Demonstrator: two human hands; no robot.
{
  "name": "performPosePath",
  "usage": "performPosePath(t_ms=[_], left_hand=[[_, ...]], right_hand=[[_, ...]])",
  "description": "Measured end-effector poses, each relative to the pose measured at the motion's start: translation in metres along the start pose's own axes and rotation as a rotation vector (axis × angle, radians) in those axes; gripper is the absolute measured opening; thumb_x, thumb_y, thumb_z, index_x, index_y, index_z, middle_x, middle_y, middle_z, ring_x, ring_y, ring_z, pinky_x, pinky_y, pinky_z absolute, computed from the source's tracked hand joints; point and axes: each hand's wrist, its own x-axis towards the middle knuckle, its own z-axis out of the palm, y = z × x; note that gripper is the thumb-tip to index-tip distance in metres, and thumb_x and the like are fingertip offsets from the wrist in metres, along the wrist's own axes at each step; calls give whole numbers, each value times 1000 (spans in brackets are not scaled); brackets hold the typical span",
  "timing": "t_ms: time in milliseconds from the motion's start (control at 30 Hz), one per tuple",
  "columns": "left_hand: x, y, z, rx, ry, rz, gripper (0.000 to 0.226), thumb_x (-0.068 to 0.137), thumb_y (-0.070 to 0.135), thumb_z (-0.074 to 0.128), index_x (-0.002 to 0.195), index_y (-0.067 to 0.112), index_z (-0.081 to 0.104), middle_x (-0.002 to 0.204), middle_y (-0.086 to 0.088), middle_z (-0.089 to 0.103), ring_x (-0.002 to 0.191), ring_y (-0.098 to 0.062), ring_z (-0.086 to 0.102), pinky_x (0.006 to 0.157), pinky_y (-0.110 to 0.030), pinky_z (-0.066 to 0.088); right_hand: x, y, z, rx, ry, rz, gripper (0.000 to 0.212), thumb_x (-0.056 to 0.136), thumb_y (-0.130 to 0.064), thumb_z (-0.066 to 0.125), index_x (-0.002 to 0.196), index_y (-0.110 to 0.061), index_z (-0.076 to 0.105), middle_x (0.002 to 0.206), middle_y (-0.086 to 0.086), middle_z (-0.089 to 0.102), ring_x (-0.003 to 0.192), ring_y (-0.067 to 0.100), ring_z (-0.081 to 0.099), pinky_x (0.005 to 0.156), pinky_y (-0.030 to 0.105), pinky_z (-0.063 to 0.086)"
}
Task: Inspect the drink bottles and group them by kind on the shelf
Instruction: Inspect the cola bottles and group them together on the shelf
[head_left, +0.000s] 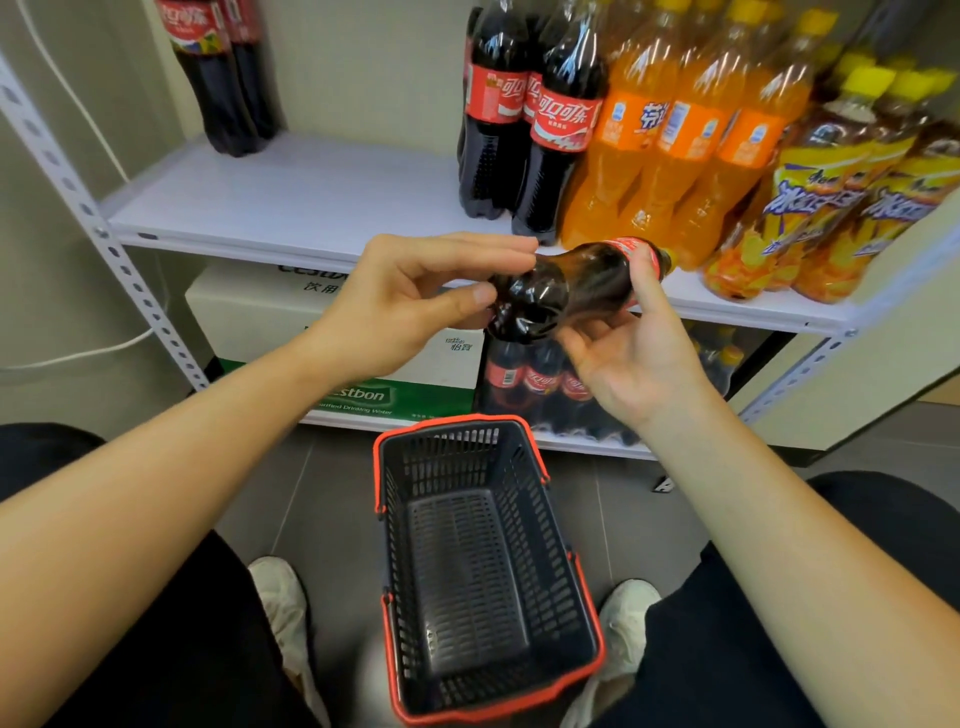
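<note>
A cola bottle (566, 288) lies tilted on its side in front of the white shelf (291, 202), its base toward me. My left hand (410, 296) pinches the bottle's base between thumb and fingers. My right hand (628, 358) holds the bottle from below, thumb across its red label. On the shelf stand cola bottles (524, 124), orange soda bottles (675, 145) and yellow-labelled iced tea bottles (841, 197), side by side. Two more cola bottles (223, 73) stand at the far left.
A black basket with red rim (384, 467) sits on the floor between my feet, nothing in it. The lower shelf holds a white and green water carton (291, 317) and a pack of cola bottles (540, 384). A perforated shelf post (98, 218) rises at left.
</note>
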Motion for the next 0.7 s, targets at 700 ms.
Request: performPosePath(t_ms=[700], left_hand=[[-7,-32,-14,364,120,-363,59,74,43,86,126,27,63,106,9,73,94,-14,69,87,-42,57]], right_hand=[[14,24,46,-882,-256,-512,54,76,-42,78,124,-21,63,114,-2,75,110,16,71,96,50,58]])
